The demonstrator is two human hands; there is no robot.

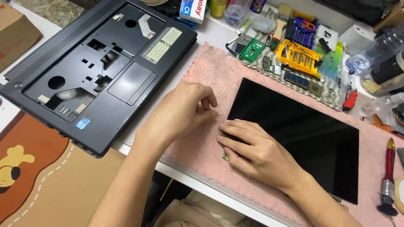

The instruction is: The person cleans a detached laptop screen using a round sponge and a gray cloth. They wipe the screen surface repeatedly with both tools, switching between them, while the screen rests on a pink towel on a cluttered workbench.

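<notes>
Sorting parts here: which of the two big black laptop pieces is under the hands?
The flat glossy screen panel on the pink towel; the right hand rests on its corner. The holed palmrest shell lies apart.

Dark grey laptop palm-rest shell (90,71) with empty keyboard bay at upper left, yellow screwdriver bit holder (299,56) on a patterned mat, green circuit board (252,50) beside it, red-handled brush (388,176) at right edge, clear plastic bottle (235,11) at top.

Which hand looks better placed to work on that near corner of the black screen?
The right hand, probably. Its fingers already press flat on the corner of the screen lying on the pink towel. The left hand hovers beside it, fingers curled, apparently touching nothing.
</notes>
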